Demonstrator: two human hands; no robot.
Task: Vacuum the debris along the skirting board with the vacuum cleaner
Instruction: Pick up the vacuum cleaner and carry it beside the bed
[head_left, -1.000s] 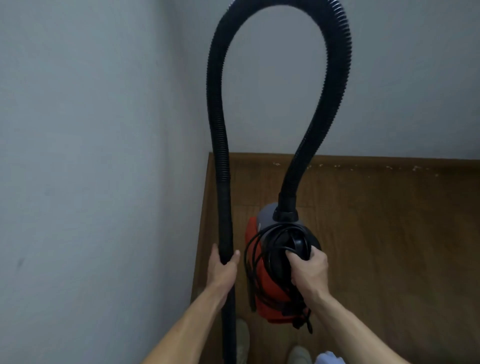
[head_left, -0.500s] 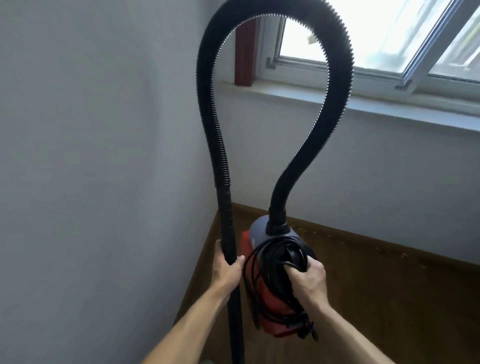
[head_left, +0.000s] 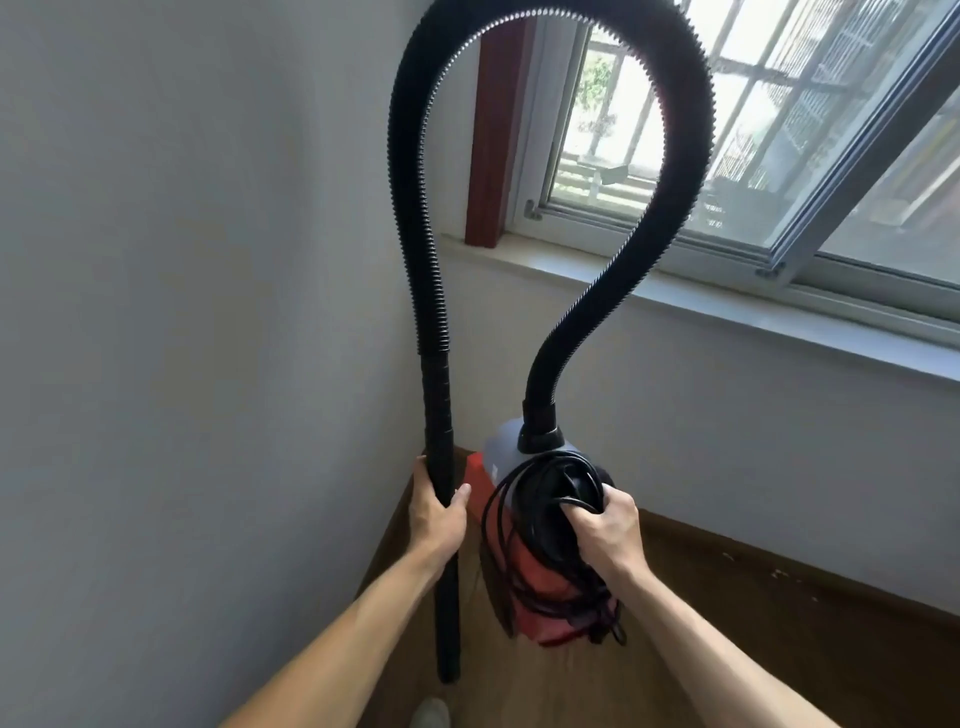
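A small red and grey vacuum cleaner (head_left: 540, 582) hangs in the air in front of me, its black power cord coiled around the handle. My right hand (head_left: 605, 535) grips that handle together with the cord. A black ribbed hose (head_left: 675, 171) loops high from the body's top and comes down on the left into a rigid black tube (head_left: 441, 467). My left hand (head_left: 436, 514) is closed around this tube. The tube's open end (head_left: 449, 673) hangs above the floor. Pale specks of debris (head_left: 779, 574) lie along the brown skirting board (head_left: 810, 582) under the window.
A white wall (head_left: 182, 338) stands close on the left and meets the window wall in a corner. A window (head_left: 779, 135) with a white sill (head_left: 727, 306) and a red-brown frame post (head_left: 493, 145) is ahead. Brown wooden floor (head_left: 649, 691) below; a shoe tip (head_left: 431, 714) shows at the bottom.
My view has tilted upward, from the floor and skirting to the window. Both hands keep the same grips, and the vacuum cleaner stays lifted in front of me.
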